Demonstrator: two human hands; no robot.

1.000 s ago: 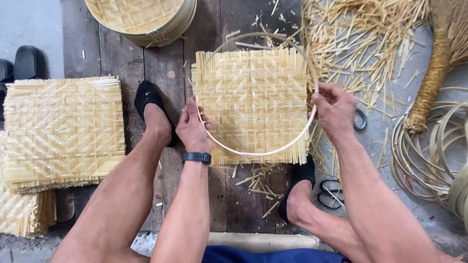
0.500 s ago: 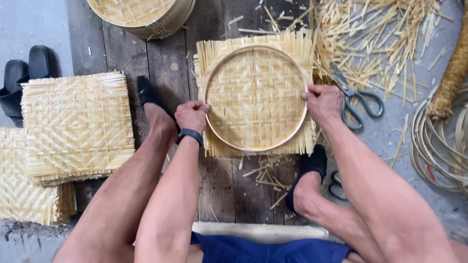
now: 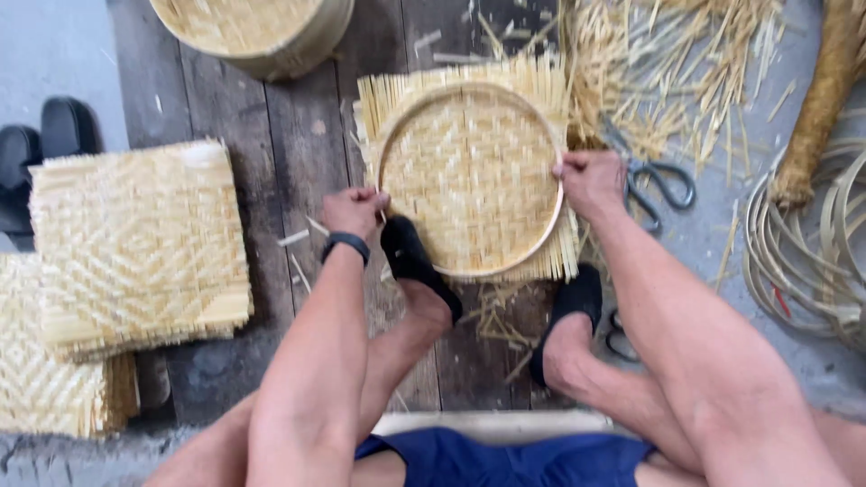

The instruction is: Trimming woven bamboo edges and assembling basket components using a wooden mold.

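A square woven bamboo mat (image 3: 469, 176) lies on the dark wooden boards, with a round bamboo hoop (image 3: 505, 269) pressed down on it. My left hand (image 3: 354, 212) grips the hoop's left edge and wears a black wristband. My right hand (image 3: 591, 180) grips the hoop's right edge. My left foot in a black shoe (image 3: 417, 263) rests on the hoop's lower left rim. My right foot (image 3: 566, 316) sits just below the mat.
Stacks of woven mats (image 3: 135, 243) lie at the left. A round woven basket (image 3: 262, 32) stands at the top. Scissors (image 3: 654, 180) lie right of the mat among loose bamboo strips (image 3: 677, 72). Coiled bamboo hoops (image 3: 812, 252) are far right; black sandals (image 3: 36, 144) far left.
The hoop, held above the mat a second ago, now lies pressed on it. My left foot has moved onto the hoop's lower left rim.
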